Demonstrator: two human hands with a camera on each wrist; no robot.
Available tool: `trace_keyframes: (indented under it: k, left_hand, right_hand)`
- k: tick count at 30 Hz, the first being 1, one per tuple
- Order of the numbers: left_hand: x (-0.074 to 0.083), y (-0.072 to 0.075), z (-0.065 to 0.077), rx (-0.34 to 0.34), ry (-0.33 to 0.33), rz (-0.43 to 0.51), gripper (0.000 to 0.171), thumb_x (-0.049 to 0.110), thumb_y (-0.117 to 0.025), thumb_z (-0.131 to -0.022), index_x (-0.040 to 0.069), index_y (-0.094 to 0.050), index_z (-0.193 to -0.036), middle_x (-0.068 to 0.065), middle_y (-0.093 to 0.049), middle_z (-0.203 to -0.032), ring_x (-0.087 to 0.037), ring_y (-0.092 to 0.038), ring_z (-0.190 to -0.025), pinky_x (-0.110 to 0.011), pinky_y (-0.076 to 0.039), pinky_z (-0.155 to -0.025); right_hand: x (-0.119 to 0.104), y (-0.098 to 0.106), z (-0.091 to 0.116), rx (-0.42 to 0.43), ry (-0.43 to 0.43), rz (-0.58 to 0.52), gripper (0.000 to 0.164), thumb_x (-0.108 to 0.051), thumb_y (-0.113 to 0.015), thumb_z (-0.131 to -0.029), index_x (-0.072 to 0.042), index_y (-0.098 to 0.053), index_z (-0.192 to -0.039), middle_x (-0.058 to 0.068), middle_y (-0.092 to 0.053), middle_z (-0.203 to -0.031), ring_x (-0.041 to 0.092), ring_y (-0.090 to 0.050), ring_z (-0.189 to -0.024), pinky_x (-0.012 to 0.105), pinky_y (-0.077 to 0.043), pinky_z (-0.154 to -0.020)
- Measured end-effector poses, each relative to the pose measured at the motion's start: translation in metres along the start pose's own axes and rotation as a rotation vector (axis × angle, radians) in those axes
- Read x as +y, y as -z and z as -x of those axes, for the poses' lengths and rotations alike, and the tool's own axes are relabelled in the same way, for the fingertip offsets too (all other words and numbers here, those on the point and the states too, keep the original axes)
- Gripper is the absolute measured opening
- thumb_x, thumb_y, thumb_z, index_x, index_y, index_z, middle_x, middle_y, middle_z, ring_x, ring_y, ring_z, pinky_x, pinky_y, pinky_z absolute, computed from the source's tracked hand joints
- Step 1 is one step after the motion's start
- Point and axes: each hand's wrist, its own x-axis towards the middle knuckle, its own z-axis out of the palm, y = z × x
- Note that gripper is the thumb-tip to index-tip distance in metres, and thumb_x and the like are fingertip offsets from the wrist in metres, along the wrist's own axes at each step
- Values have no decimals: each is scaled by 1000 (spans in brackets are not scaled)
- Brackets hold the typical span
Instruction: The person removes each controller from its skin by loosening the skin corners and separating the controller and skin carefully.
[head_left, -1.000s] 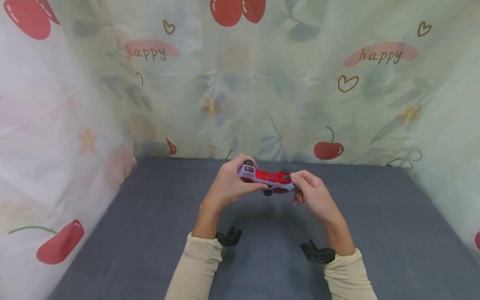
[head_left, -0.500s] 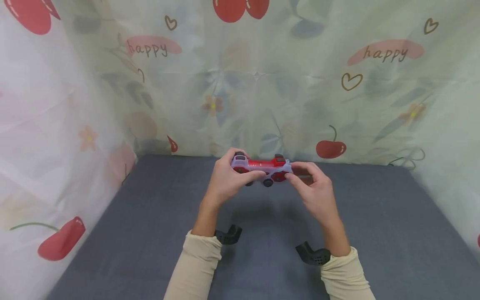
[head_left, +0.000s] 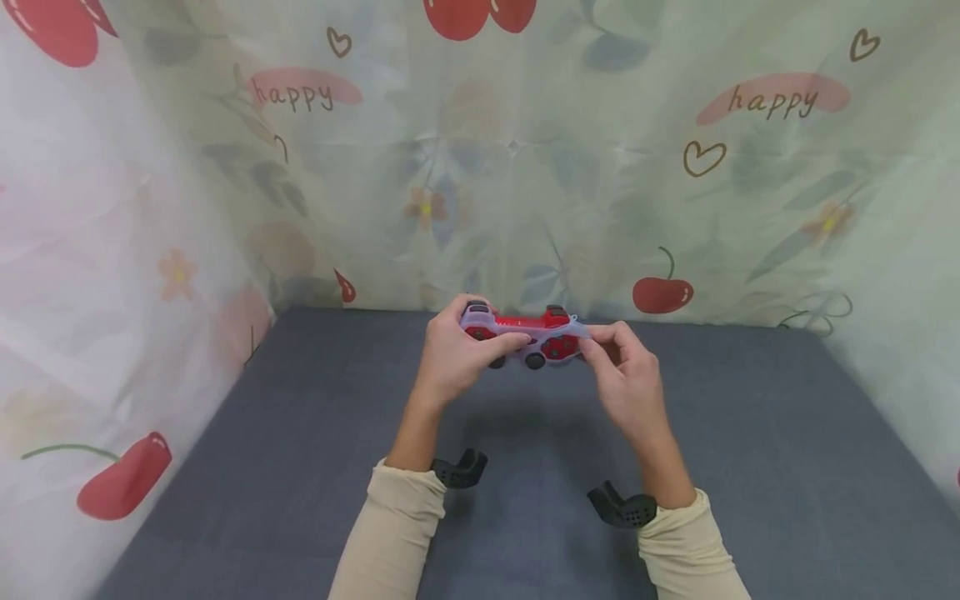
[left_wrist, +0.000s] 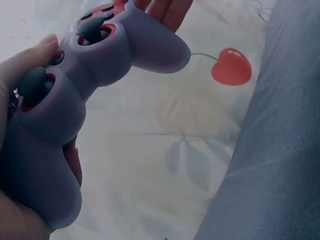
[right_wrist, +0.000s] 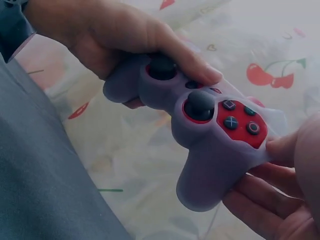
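Note:
A red game controller with dark thumbsticks is held up above the table, inside a translucent pale-purple silicone cover. My left hand grips the controller's left end, its thumb lying across the front near the middle buttons. At the other end, my right hand pinches the cover's edge beside the four face buttons. There the cover stands slightly away from the red shell, as the right wrist view shows. Both covered handles appear in the left wrist view. Some left fingers are hidden behind the controller.
A dark grey cloth covers the table. Patterned curtains with cherries and "happy" lettering enclose its back and sides. A black wrist mount sits on the left wrist, another mount on the right.
The controller has risen a little and turned so its front face shows more. My right hand has shifted from the top right corner to the cover's edge by the face buttons.

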Motion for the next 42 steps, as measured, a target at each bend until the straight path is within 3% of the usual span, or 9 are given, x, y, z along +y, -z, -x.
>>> trace_keyframes:
  k: [6,12,16,22,25,30,33,36,42]
  left_hand:
    - [0,2,-3,11,41,41,53,42,-90,-76,15,-61,-110,-9,-66,-90,-24,-67,-71,-35,-60,-63]
    - [-4,2,-5,11,96,63,51,44,-88,-77,14,-62,-110,-8,-67,-91,-22,-65,-75,-34,-61,-65]
    - [-7,2,-6,9,150,159,45,39,-88,-79,11,-62,-104,-6,-67,-84,-18,-63,-71,-31,-58,-65]
    - [-7,1,-7,-16,196,183,47,36,-89,-78,10,-62,-105,-6,-67,-86,-17,-64,-72,-29,-59,-65]
    - [-6,2,-6,-27,186,137,52,37,-90,-76,10,-61,-110,-8,-67,-92,-20,-66,-75,-32,-61,-67]
    - [-5,3,-4,-49,169,94,57,39,-91,-75,12,-59,-115,-11,-67,-97,-25,-70,-77,-35,-63,-70]
    - [-5,3,-3,-77,126,104,57,37,-91,-76,13,-58,-116,-11,-67,-100,-26,-71,-78,-35,-63,-71]
    - [-4,4,-2,-103,58,127,54,32,-90,-78,13,-57,-117,-11,-67,-102,-27,-70,-78,-35,-62,-71]
    - [-2,7,-1,-117,-25,161,52,26,-89,-79,10,-58,-118,-12,-67,-101,-28,-68,-77,-35,-62,-69]
  right_hand:
    - [-2,5,-1,-47,-46,-92,19,-14,-61,-102,2,-61,-113,16,-69,-119,14,-66,-95,9,-52,-88]
    - [-1,10,-1,-80,-73,-177,23,-13,-61,-103,6,-60,-116,15,-68,-117,0,-68,-93,13,-55,-87]
    - [0,11,-1,-86,-91,-219,23,-11,-61,-102,8,-60,-115,10,-68,-114,-2,-70,-91,16,-56,-85]
    - [-1,7,-1,-126,-18,-38,15,-8,-64,-100,3,-62,-110,15,-67,-122,17,-72,-101,10,-53,-86]
    - [-3,4,-1,-145,-7,81,18,-10,-68,-98,0,-64,-112,16,-70,-122,26,-72,-105,17,-57,-87]
    - [-7,4,0,-170,-95,138,37,-28,-70,-98,-6,-60,-126,12,-70,-121,27,-70,-109,39,-61,-90]
    - [-8,5,1,-148,-93,93,45,-34,-68,-98,-12,-57,-137,9,-67,-129,25,-67,-116,24,-58,-90]
    - [-11,5,1,-122,3,29,48,-26,-69,-98,-16,-58,-143,9,-65,-134,20,-66,-116,9,-50,-90]
    - [-13,5,2,-54,188,-49,45,-4,-75,-90,-13,-68,-134,10,-70,-127,0,-65,-100,11,-53,-87]
